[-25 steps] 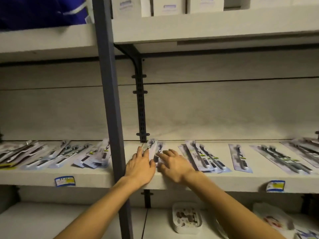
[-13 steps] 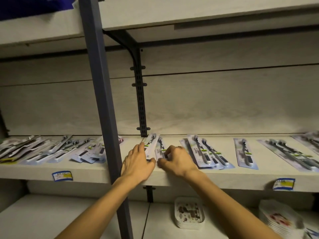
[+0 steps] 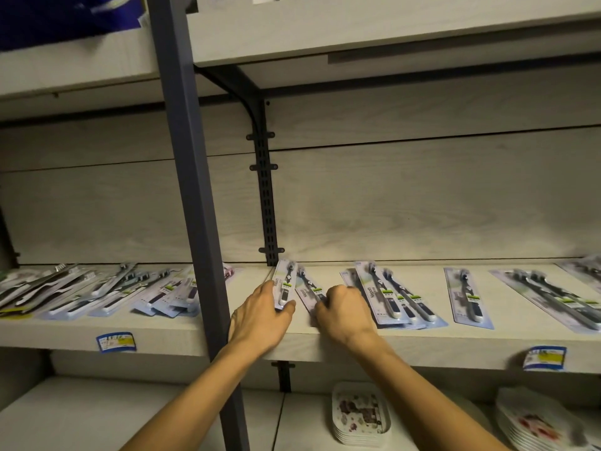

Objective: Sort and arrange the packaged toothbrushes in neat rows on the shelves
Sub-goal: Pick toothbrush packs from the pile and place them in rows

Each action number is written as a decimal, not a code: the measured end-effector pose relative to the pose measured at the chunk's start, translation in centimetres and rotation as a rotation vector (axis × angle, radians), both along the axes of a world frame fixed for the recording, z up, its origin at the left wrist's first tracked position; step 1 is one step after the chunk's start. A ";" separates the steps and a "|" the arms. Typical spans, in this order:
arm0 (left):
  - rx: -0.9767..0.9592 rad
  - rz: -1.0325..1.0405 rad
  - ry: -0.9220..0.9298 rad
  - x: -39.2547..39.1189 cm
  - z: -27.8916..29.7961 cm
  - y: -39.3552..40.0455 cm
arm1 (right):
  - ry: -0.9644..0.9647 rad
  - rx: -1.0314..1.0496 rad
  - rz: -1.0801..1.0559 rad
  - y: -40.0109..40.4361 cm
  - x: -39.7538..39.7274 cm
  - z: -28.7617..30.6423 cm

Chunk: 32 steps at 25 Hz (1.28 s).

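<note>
Pinching one toothbrush pack [image 3: 284,286] (tilted), left hand [image 3: 260,315]; right hand [image 3: 346,312], fingers curled on flat pack [image 3: 307,292]

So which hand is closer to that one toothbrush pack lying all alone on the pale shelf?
The right hand. It is curled on a pack just past the neighbouring stack from the lone blue-backed toothbrush pack. The left hand holds another pack farther away, beside the grey upright post.

Both hands reach forward, left hand [image 3: 260,315] pinching, right hand [image 3: 346,312] curled.
</note>
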<state>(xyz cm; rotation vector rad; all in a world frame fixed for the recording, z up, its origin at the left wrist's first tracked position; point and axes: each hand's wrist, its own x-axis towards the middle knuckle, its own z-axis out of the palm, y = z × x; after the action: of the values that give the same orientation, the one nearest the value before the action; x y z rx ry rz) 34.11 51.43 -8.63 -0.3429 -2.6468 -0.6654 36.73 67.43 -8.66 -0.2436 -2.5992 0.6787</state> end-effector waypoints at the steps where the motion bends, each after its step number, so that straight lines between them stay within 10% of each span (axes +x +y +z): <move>1: -0.008 0.011 -0.013 -0.1 0.0 0.0 | -0.007 0.002 -0.007 0.0 0.0 0.0; 32: 0.417 0.064 0.114 0.1 -0.8 0.8 | 0.464 -0.127 -0.102 3.9 5.9 0.1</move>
<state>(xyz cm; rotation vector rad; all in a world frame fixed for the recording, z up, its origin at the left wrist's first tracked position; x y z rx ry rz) 34.17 52.23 -9.39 -0.1682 -2.3256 -1.1115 42.67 71.33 -8.60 -0.2247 -2.0925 0.7624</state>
